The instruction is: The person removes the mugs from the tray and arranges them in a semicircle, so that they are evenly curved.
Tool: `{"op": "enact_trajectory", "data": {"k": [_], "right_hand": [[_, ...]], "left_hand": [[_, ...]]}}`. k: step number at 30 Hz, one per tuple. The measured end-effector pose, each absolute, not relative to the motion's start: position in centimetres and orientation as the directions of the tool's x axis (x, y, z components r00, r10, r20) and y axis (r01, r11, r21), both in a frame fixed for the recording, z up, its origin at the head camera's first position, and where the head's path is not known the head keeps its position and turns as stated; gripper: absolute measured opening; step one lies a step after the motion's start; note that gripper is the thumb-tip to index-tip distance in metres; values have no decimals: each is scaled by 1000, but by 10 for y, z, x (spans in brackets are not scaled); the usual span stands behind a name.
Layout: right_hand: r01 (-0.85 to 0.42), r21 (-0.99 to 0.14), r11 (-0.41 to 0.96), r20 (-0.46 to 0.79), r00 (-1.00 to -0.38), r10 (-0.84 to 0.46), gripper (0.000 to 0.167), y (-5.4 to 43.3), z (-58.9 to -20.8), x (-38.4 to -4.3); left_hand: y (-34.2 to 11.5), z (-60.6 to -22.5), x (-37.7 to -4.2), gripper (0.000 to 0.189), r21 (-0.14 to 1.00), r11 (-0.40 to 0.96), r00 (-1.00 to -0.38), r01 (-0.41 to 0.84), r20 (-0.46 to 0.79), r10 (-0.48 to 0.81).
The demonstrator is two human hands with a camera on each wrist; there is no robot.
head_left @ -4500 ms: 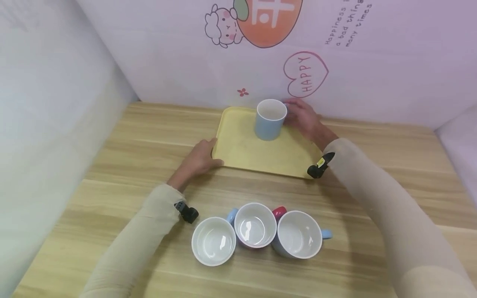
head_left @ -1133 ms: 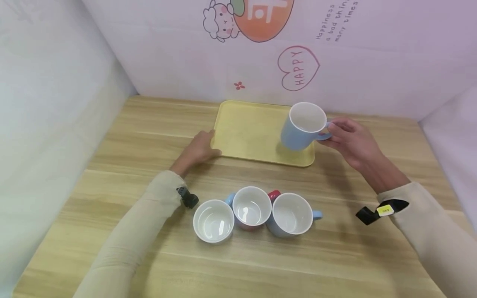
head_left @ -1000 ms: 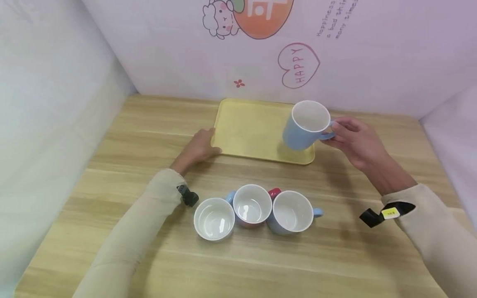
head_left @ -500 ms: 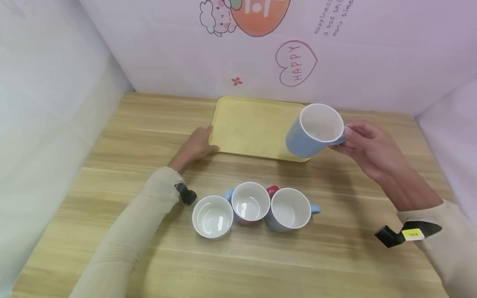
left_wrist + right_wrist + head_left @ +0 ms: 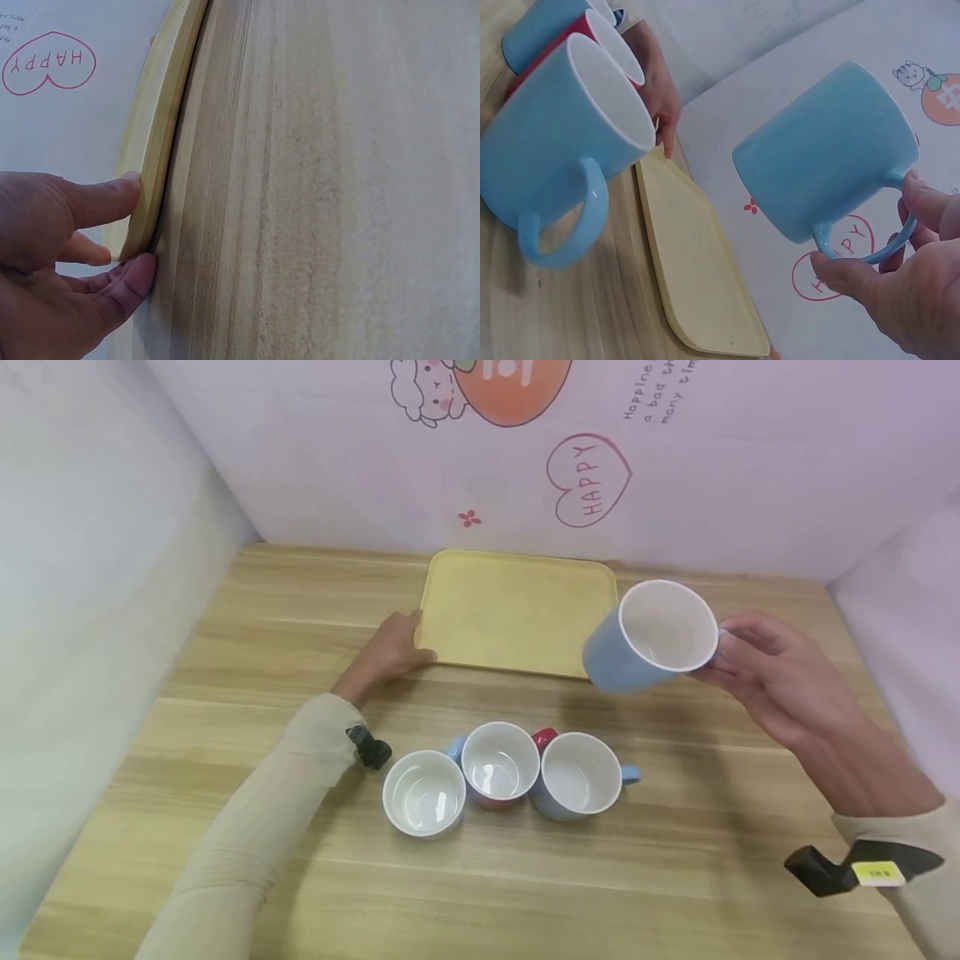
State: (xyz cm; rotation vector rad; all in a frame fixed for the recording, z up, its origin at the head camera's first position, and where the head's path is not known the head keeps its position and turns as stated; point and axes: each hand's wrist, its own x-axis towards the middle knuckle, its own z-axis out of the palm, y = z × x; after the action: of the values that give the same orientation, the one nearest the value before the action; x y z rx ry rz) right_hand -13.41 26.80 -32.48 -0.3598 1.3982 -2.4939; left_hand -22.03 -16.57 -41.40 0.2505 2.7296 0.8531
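Note:
My right hand pinches the handle of a light blue mug, which hangs tilted in the air over the right front corner of the yellow tray. In the right wrist view, thumb and fingers close round the mug's handle. With my left hand I grip the tray's left front corner. The left wrist view has the thumb on the tray's rim and the fingers bent at its corner. Nothing lies on the tray.
Three mugs stand in a row in front of the tray: a left mug, a red middle mug and a right light blue mug. Behind the tray rises a printed white cloth. All stand on a wooden table.
My right hand has lifted the light blue mug off the tray and carried it right and toward me, tilting it. The left hand has stayed at the tray's corner.

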Motion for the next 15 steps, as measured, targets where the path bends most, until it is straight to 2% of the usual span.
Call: {"op": "enact_trajectory", "data": {"k": [7,15], "right_hand": [[70,-890,-450,91,-941,-326,31,276,-322,-116],[94,-900,-426,72,-931,-357,34,285,-326,-95]], "left_hand": [[-165,-413,-222,81,568,819,-948,80,-209,238],[-165,-414,-221,77,565,820,-946,87,-210,245]]}}
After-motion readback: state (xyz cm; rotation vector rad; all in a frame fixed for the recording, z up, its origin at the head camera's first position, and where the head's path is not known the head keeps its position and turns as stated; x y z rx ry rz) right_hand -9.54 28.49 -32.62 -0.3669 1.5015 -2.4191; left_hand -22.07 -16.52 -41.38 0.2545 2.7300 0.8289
